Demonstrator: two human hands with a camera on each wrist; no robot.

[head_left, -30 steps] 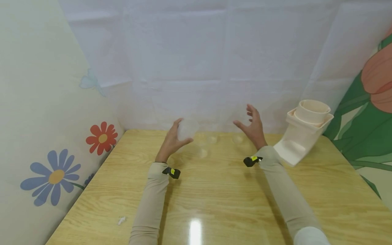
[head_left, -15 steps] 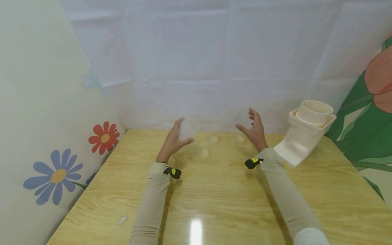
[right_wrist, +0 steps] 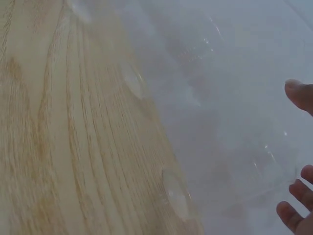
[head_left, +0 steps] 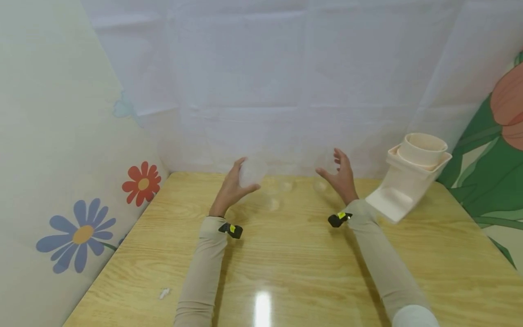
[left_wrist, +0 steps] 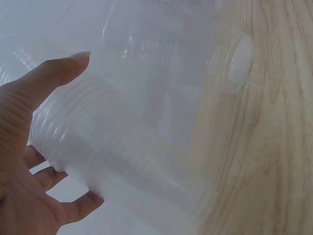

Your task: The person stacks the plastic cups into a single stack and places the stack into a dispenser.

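My left hand (head_left: 230,188) grips a stack of clear plastic cups (left_wrist: 117,142) near its ridged rims, thumb on one side and fingers on the other. The stack is tilted, its bottom end low over the table. Just beyond it, a clear plastic cup (left_wrist: 151,58) stands upright on the table, faint in the head view. To the right stands another clear cup, its base (right_wrist: 176,196) on the wood. My right hand (head_left: 341,177) is beside that cup, thumb and fingers spread apart. Whether a fingertip touches the cup I cannot tell, because its wall is nearly invisible.
A cream plastic stand (head_left: 398,197) with a round tube on top is to the right of my right arm. White sheeting (head_left: 245,81) hangs behind the table (head_left: 294,272). A small white scrap (head_left: 164,293) lies at the front left.
My right hand has come down slightly towards the cup beside it. The left hand with its stack of cups stays nearly in place. The head view has shifted a little.
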